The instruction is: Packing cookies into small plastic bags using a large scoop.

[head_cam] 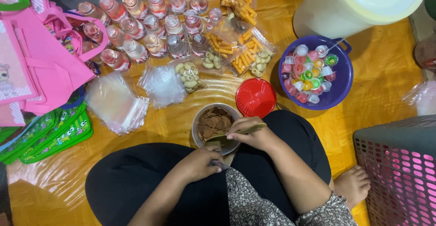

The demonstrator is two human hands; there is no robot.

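Right hand (pixel 247 134) grips a green spoon (pixel 236 133) over the round jar (pixel 213 127) of brown snacks. Left hand (pixel 200 162) apparently pinches a small bag (pixel 220 164)

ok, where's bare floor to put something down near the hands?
Free: floor between purple bowl and grey basket, and the near-left corner below the green bags. Crowded: the strip ahead of the snack bowl, filled by bottles, packets and red lid.

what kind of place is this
Probably a home floor used for packing party snacks: the person sits on a glossy orange floor mat among small clear drink bottles, snack-filled clear bags and pink gift bags.
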